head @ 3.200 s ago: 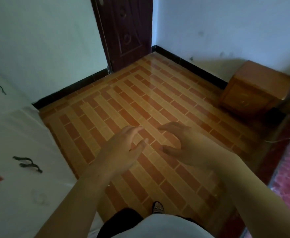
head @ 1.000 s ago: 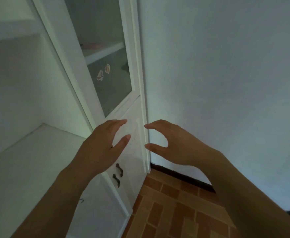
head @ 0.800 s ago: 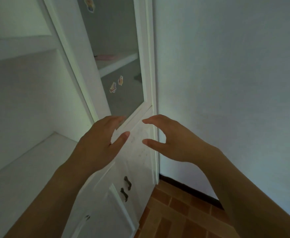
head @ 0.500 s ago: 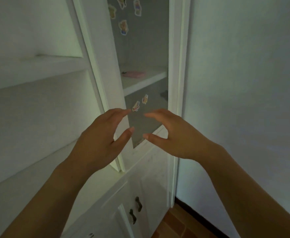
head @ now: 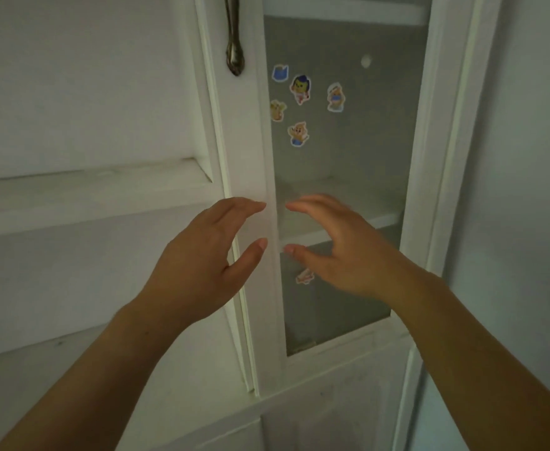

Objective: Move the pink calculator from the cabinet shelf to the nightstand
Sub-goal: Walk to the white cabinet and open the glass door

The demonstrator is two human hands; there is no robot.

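Note:
I face a white cabinet (head: 247, 151) whose glass door (head: 348, 157) is closed, with cartoon stickers (head: 299, 89) on the pane. Behind the glass a white shelf (head: 364, 203) runs across. The pink calculator does not show; my right hand covers the shelf's left part. My left hand (head: 208, 255) hovers in front of the door's left frame, fingers apart, holding nothing. My right hand (head: 338, 245) hovers in front of the glass at shelf height, fingers apart and empty. The nightstand is out of view.
A dark metal door handle (head: 234, 50) hangs on the door frame above my left hand. Open white shelves (head: 88, 196) fill the cabinet's left side. A plain wall (head: 527, 190) stands to the right of the cabinet.
My view has swung from the tiled floor and the nightstand up to the cabinet and moved closer. The pink item seen on the shelf half a second ago is now behind my right hand.

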